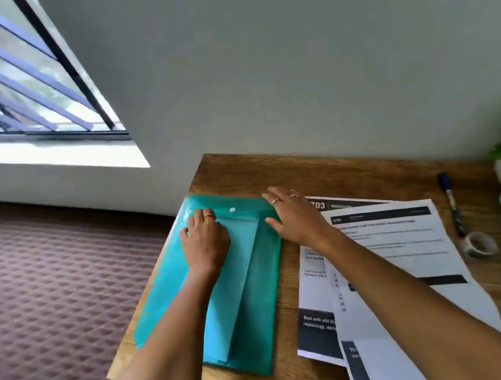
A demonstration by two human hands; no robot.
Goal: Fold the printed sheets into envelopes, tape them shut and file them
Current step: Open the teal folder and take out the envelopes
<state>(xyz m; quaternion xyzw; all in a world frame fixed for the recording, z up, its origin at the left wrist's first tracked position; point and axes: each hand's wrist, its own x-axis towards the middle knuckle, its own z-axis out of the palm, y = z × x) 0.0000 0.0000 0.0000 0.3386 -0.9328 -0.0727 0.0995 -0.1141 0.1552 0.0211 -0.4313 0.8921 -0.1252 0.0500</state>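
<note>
the teal plastic folder (pixel 254 314) lies at the wooden desk's (pixel 350 175) left edge. left hand (pixel 206 241) presses the folded sheet (pixel 236 272) inside, fingers curled; right hand (pixel 293 216) lies flat, fingers spread, steadying the folder's corner. best to keep the sheet square while sliding it in.

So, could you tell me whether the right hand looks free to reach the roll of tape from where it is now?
Probably yes. The right hand lies open on the teal folder, holding nothing, and only flat printed sheets lie between it and the roll of tape.
</note>
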